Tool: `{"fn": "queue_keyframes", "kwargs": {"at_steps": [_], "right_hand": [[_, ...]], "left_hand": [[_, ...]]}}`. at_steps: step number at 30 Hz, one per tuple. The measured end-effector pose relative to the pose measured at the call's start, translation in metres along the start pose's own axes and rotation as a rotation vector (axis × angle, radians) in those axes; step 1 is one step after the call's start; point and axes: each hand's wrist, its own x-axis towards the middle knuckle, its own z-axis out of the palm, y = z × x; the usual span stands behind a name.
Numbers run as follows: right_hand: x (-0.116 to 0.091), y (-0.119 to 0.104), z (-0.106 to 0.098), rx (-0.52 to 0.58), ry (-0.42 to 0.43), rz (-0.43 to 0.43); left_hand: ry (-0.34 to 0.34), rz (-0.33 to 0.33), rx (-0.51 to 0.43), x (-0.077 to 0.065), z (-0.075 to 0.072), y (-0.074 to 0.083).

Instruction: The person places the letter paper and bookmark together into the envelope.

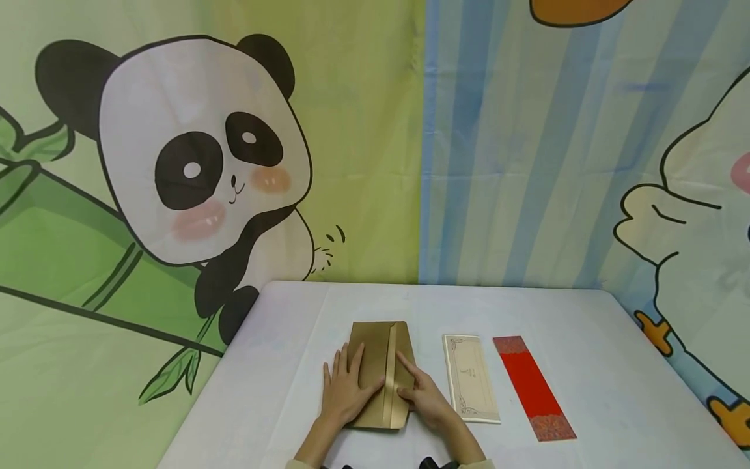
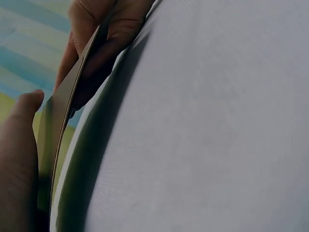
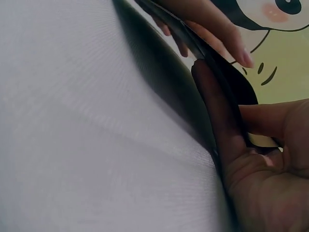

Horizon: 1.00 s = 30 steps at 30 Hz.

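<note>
Gold envelope [image 1: 375,355] lies at the lower centre of the head view, between the hands, its long axis running up the frame; we judge neither hand nearer, since both touch it. We see the left hand [image 1: 346,391] spread flat over its left part and the right hand [image 1: 426,397] pinching its right edge. Farther right we see a cream bordered card [image 1: 471,378], then a narrow red strip [image 1: 534,387].

A cream printed card [image 1: 471,378] lies on the white table [image 1: 586,326], beside a slanting red strip [image 1: 533,384] with patterned ends. Behind hangs a backdrop [image 1: 363,130]: a cartoon panda [image 1: 193,117] and green bamboo [image 1: 76,228] at left, blue stripes [image 1: 471,98] and a white cartoon figure [image 1: 706,280] with orange feet [image 1: 653,331] at right.
</note>
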Motion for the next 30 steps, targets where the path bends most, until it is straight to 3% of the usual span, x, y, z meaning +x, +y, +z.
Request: {"fn": "queue_keyframes", "kwargs": {"at_steps": [7,16,30], "right_hand": [[0.000,0.001,0.001,-0.015,-0.008,-0.017],[-0.002,0.003,0.000,0.009,-0.012,-0.033],[-0.002,0.001,0.000,-0.076,-0.004,-0.054]], "left_hand": [[0.041,0.044,0.010,0.007,-0.001,0.009],[0.046,0.001,-0.019,0.007,-0.005,0.013],[0.113,-0.002,-0.064,0.008,-0.006,0.016]]}}
